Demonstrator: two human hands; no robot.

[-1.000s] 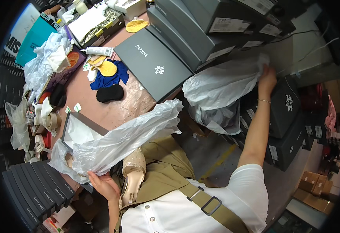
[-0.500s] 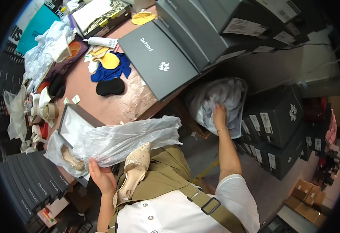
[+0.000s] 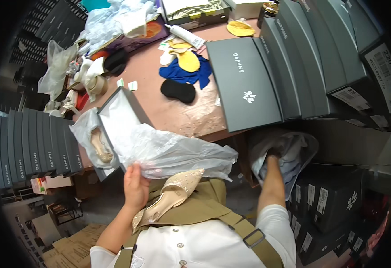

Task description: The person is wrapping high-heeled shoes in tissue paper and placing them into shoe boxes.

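My left hand (image 3: 136,187) grips the near edge of a crinkled, translucent white wrapping sheet (image 3: 186,152) at the open grey shoebox (image 3: 135,105). The sheet spreads rightward from the box over my lap. A beige flat shoe (image 3: 100,145) with a sparkly pointed toe lies in white wrapping at the box's left side. Its like, a studded pointed shoe (image 3: 177,192), rests on my olive apron beside my left hand. My right hand (image 3: 272,157) is down inside a bin lined with a clear plastic bag (image 3: 305,143); its fingers are hidden.
A closed grey shoebox (image 3: 244,85) lies on the table beside rows of others. A black sponge (image 3: 178,90), blue cloth (image 3: 177,73), yellow pads (image 3: 240,28) and a white tube (image 3: 185,35) lie behind. Stacked shoeboxes (image 3: 34,145) stand left, more (image 3: 334,201) at lower right.
The view has turned to the right. My right hand has gone deeper into the lined bin, out of sight. My left hand stays at the wrapping sheet, and the shoe on my lap lies more tilted.
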